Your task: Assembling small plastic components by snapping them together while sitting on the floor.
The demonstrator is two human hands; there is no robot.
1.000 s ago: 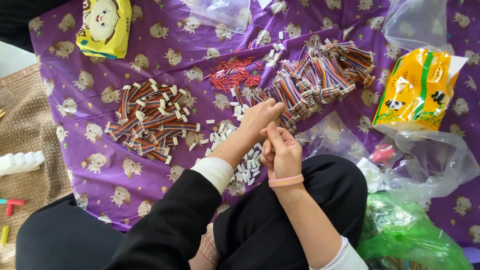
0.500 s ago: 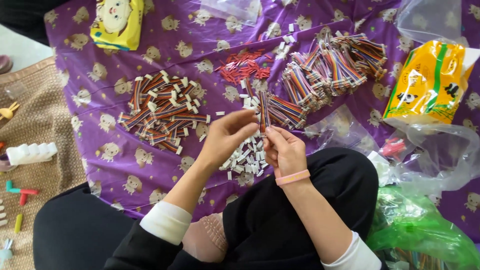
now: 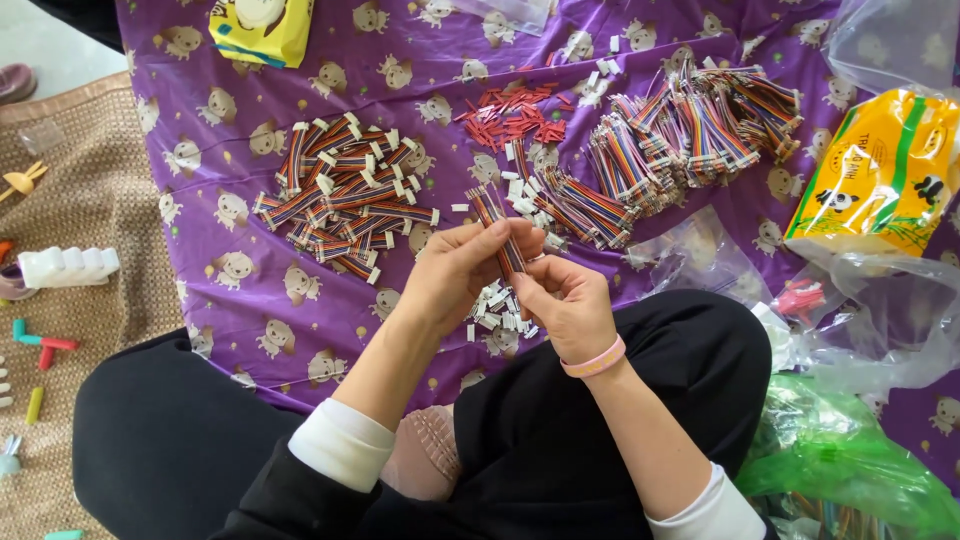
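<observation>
My left hand [image 3: 462,275] and my right hand [image 3: 565,305] together hold one short multicoloured ribbon cable [image 3: 496,226] above my lap; its upper end sticks out past my fingers. Just below my hands lies a small heap of white plastic connectors [image 3: 495,307] on the purple printed cloth [image 3: 220,300]. To the left sits a pile of cables fitted with white connectors [image 3: 340,195]. A larger pile of ribbon cables [image 3: 680,130] lies at the upper right. Small red connectors [image 3: 515,120] are scattered at the top centre.
A yellow box [image 3: 262,28] sits at the top left, a yellow packet [image 3: 880,175] at the right, clear plastic bags [image 3: 880,310] and a green bag [image 3: 840,465] by my right knee. Toy pieces [image 3: 65,268] lie on the woven mat at the left.
My hands have drawn back from the cable pile toward my lap, carrying one ribbon cable with them, and now both grip it. The view has shifted slightly.
</observation>
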